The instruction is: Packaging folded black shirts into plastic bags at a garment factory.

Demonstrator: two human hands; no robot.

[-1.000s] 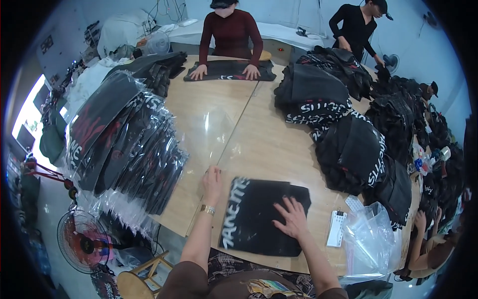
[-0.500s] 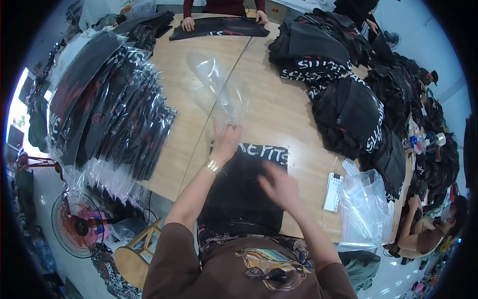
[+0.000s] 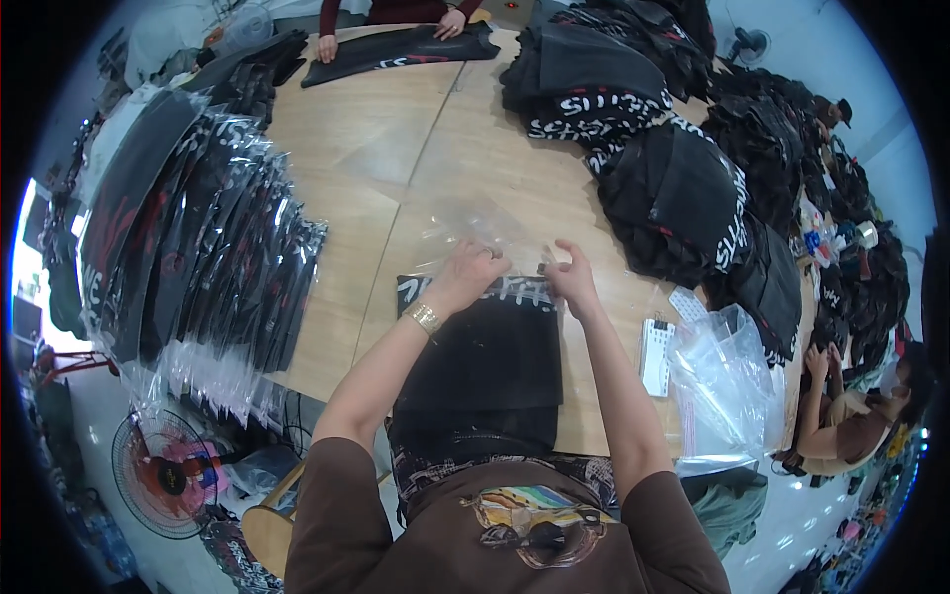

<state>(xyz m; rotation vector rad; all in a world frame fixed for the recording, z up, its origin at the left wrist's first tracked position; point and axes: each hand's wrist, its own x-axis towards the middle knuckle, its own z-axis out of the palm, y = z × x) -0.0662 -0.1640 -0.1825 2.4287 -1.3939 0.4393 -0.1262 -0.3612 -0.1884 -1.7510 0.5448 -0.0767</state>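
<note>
Hands both pinched on clear plastic bag (image 3: 473, 230) at table (image 3: 327, 247) centre: left hand (image 3: 465, 274) at bag's 7 o'clock, right hand (image 3: 569, 277) at 5, folded black garment (image 3: 485, 346) lying at 6, touching both wrists.

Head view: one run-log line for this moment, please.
left hand: gripping clear plastic bag | right hand: gripping bag | folded black printed garment: flat on wooden table

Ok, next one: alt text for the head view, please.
Both hands, left hand and right hand, grip a clear plastic bag at the far end of a folded black garment on a wooden table. Bagged garments are stacked to the left, loose black ones to the right.
</note>
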